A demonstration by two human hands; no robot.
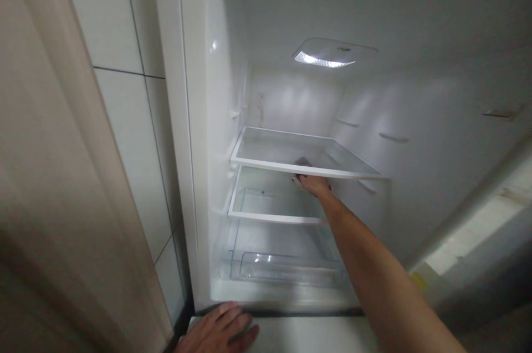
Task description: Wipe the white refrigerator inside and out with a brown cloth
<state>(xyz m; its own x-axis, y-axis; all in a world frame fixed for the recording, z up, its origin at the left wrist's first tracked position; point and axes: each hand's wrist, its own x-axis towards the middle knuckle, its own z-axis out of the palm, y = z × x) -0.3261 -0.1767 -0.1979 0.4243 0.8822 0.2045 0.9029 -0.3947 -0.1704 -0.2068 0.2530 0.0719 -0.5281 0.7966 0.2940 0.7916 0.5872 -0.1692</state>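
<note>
My right hand [313, 184] reaches into an open refrigerator [199, 120], just under the front edge of the upper glass shelf [276, 145] and above the lower glass shelf [270, 189]. Its fingers are closed on a small, crumpled greyish cloth [303, 162], partly seen through the upper shelf's glass. At the bottom of the view, my left hand [222, 328] lies with stretched fingers on the white surface [307, 333] below the fridge opening. It holds nothing that I can see.
A clear plastic drawer [286, 270] sits at the bottom of the fridge. A lit lamp [326, 59] is set in its ceiling. The fridge door [477, 231] stands open at right. White wall tiles [124, 120] and a beige panel [54, 148] flank the left side.
</note>
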